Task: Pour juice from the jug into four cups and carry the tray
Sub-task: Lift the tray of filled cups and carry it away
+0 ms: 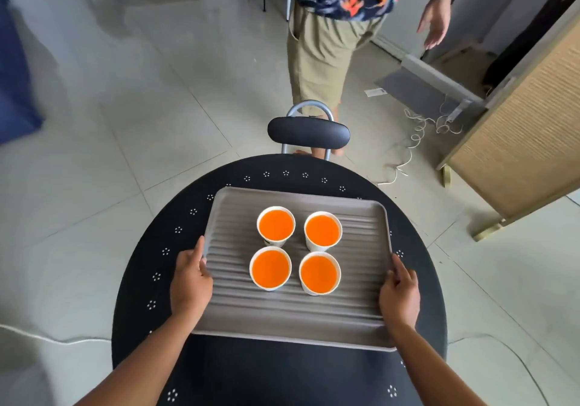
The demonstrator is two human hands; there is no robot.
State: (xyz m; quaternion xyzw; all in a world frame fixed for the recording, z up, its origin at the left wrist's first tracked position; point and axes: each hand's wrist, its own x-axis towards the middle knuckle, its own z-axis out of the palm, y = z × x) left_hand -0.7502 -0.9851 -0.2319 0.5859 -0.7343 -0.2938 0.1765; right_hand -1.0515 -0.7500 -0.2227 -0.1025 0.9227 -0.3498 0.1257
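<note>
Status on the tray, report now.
Left hand and right hand each have a grip on the tray edges. Four cups full, upright. Chair and a person straight ahead.

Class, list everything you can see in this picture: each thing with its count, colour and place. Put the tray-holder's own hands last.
Cups: four, white, full of orange juice, in a square on the tray.
Tray: one, grey, ribbed, on the table.
Table: one, round, black with white dots, centre.
Chair: one, black backrest, metal frame, beyond the table.
Other person: one, patterned shirt, beige shorts, behind the chair.
Cabinet: one, tan, right.
Cable: one, white, on the floor, right.
Left hand: grip on the tray's left edge.
Right hand: grip on the tray's right edge.
</note>
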